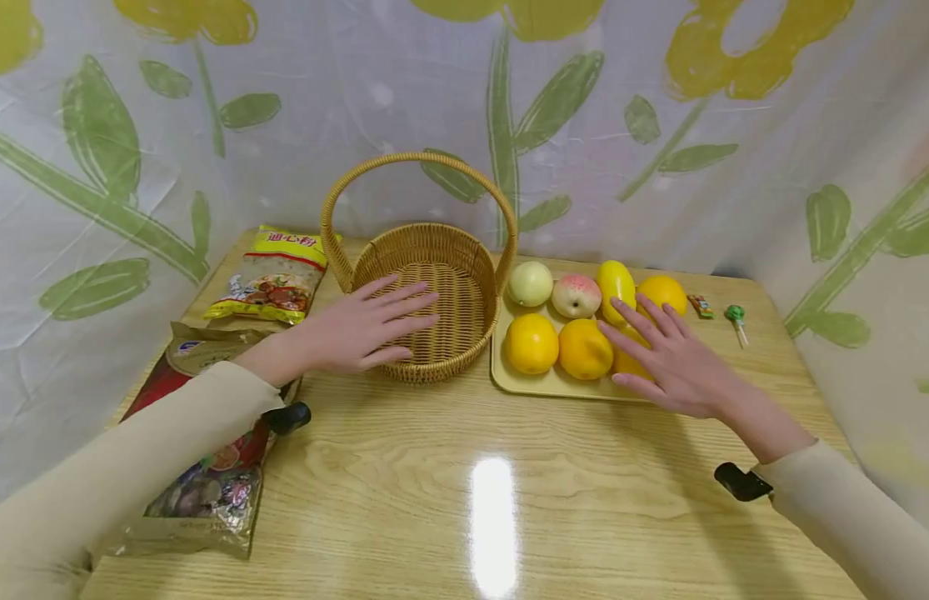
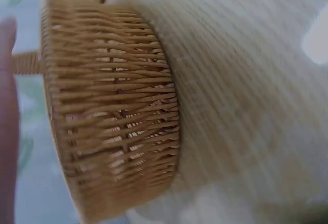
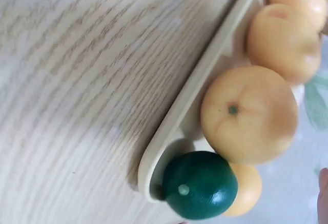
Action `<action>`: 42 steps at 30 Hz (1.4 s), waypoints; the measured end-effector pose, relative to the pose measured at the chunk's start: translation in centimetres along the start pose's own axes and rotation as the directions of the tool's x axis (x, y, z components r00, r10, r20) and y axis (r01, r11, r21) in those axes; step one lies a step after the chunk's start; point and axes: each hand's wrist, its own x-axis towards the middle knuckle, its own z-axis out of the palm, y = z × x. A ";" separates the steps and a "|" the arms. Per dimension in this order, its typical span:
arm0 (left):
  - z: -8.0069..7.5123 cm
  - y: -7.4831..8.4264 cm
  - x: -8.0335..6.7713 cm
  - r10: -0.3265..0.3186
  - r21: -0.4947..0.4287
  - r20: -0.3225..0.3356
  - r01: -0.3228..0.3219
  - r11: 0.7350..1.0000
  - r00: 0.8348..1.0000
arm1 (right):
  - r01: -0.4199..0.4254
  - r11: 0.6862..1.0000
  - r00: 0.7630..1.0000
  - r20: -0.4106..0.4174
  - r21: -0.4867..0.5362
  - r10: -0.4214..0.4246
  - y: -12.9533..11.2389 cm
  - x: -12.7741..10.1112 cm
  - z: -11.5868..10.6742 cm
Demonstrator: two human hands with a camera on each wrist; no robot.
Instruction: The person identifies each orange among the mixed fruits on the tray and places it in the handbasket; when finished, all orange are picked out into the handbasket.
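My left hand [image 1: 370, 327] is spread with straight fingers over the front left of a wicker basket [image 1: 434, 368], holding nothing. The basket has a tall arched handle [image 1: 419, 157] and a bare woven floor. In the left wrist view the basket's side [image 2: 113, 106] looks close. My right hand [image 1: 677, 367], fingers also straight, is above the right part of a cream tray [image 1: 535, 388] of fruit. Oranges [image 1: 531, 343], a peach [image 1: 576, 296], a pale green round fruit [image 1: 530, 284] and a yellow oblong fruit [image 1: 616, 282] lie there. A dark green fruit [image 3: 200, 185] shows only in the right wrist view.
Left of the basket lie a yellow-topped food bag [image 1: 272, 275] and a larger red and brown bag [image 1: 202, 492], partly under my left sleeve. Beyond the tray's right side are a small wrapped candy [image 1: 700, 307] and a green lollipop [image 1: 736, 315]. A flowered curtain [image 1: 359, 100] hangs behind the table.
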 end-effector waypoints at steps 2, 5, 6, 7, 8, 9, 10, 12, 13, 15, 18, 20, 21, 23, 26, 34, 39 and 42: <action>0.0 -0.2 -0.9 -0.098 -0.084 -0.109 0.089 0.992 0.989 | -0.035 0.999 0.999 -0.028 0.026 0.035 0.1 -0.8 -0.3; 0.0 -0.3 -2.7 -0.296 -0.260 -0.239 0.233 0.937 0.925 | -0.094 0.991 0.993 -0.062 0.099 0.100 0.5 -2.3 -0.6; 0.1 -0.3 -3.4 -0.368 -0.320 -0.255 0.281 0.905 0.894 | -0.111 0.985 0.990 -0.074 0.130 0.122 0.7 -2.8 -0.8; 0.1 -0.3 -4.0 -0.434 -0.376 -0.260 0.323 0.868 0.863 | -0.132 0.978 0.986 -0.079 0.159 0.146 0.8 -3.3 -0.9; 0.2 -0.3 -4.6 -0.498 -0.427 -0.244 0.369 0.825 0.832 | -0.151 0.970 0.982 -0.087 0.189 0.169 1.0 -3.7 -0.9; 0.2 -0.3 -5.1 -0.555 -0.478 -0.222 0.407 0.778 0.802 | -0.172 0.961 0.977 -0.089 0.217 0.195 1.2 -4.2 -1.0; 0.3 -0.3 -5.5 -0.605 -0.526 -0.191 0.440 0.728 0.773 | -0.192 0.950 0.971 -0.092 0.244 0.220 1.4 -4.6 -1.1; 0.4 -0.4 -6.1 -0.684 -0.606 -0.116 0.495 0.623 0.720 | -0.234 0.927 0.958 -0.096 0.292 0.272 1.7 -5.2 -1.2; 0.5 -0.4 -6.3 -0.709 -0.638 -0.077 0.512 0.575 0.701 | -0.255 0.913 0.950 -0.095 0.318 0.298 1.9 -5.4 -1.3; 0.8 -0.5 -6.5 -0.738 -0.695 -0.012 0.525 0.492 0.675 | -0.279 0.884 0.936 -0.099 0.375 0.337 2.2 -5.8 -1.3; 1.1 -0.3 -6.4 -0.752 -0.753 0.052 0.521 0.402 0.657 | -0.298 0.832 0.917 -0.102 0.469 0.386 2.4 -6.0 -1.2; 1.4 -0.1 -6.3 -0.762 -0.772 0.065 0.516 0.371 0.645 | -0.309 0.795 0.906 -0.093 0.521 0.414 2.5 -6.1 -1.1; 1.5 0.0 -6.3 -0.769 -0.781 0.068 0.514 0.355 0.636 | -0.320 0.776 0.899 -0.085 0.543 0.430 2.5 -6.1 -1.1; 1.8 0.3 -6.2 -0.787 -0.793 0.080 0.517 0.321 0.612 | -0.339 0.741 0.885 -0.071 0.580 0.460 2.5 -6.2 -1.0; 2.2 0.8 -6.2 -0.813 -0.821 0.122 0.518 0.239 0.569 | -0.363 0.692 0.864 -0.052 0.624 0.500 2.5 -6.2 -0.9; 2.6 1.6 -5.8 -0.828 -0.884 0.279 0.466 -0.025 0.486 | -0.441 0.548 0.802 0.038 0.710 0.596 2.6 -6.5 -0.5; 3.3 2.0 -5.5 -0.828 -0.912 0.295 0.398 -0.097 0.476 | -0.508 0.476 0.750 0.097 0.718 0.654 2.4 -6.7 -0.2; 3.6 2.2 -5.4 -0.832 -0.920 0.296 0.374 -0.117 0.469 | -0.527 0.448 0.727 0.109 0.722 0.678 2.0 -6.3 -0.1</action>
